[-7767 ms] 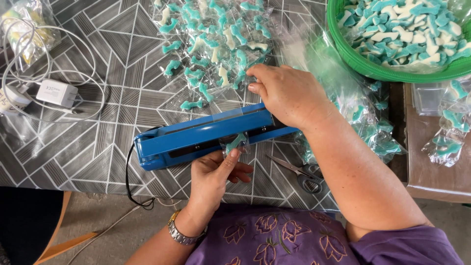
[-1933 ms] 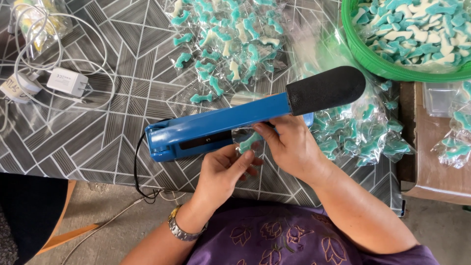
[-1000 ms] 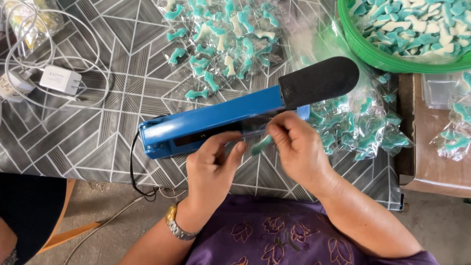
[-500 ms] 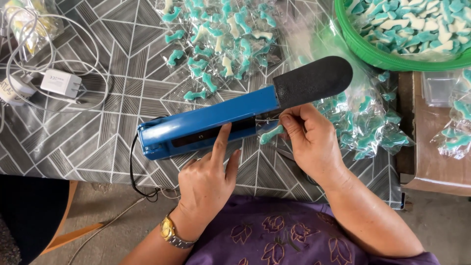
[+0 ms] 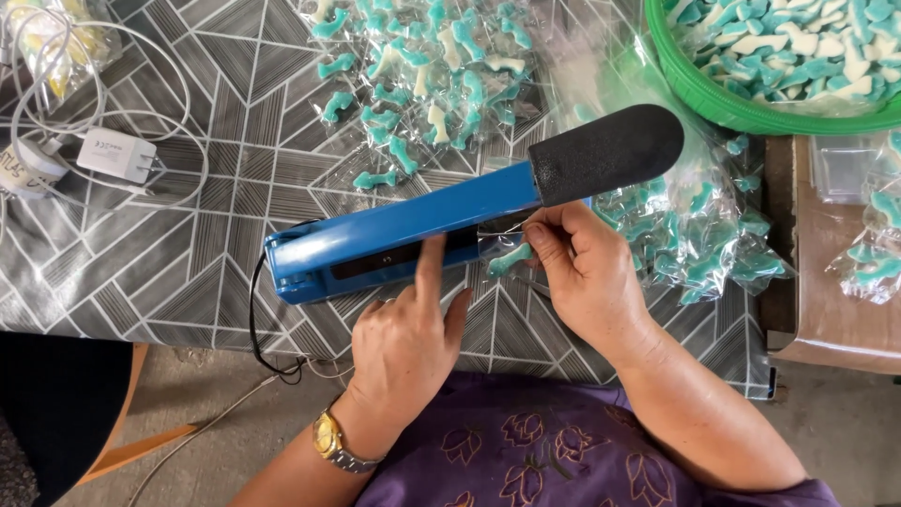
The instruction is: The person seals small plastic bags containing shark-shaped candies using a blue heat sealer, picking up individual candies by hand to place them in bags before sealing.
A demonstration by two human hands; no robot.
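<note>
Near the table's front edge: left hand spread flat, forefinger on the blue sealer. Right hand pinched on a small bag under the raised arm. Likely risks: crooked seal, pinched fingertips. Farther back, sealed bags, green basin.

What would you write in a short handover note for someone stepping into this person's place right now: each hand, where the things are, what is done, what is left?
Left hand: open, forefinger against the front of the blue heat sealer, holding nothing.
Right hand: pinching a small clear bag with a teal sweet, its top edge at the sealer's bar.
The sealer's arm is raised, black handle up.
Done: packed bags lie in piles on the table behind and to the right of the sealer.
Left: this bag looks unsealed; loose sweets fill the green basin.
</note>
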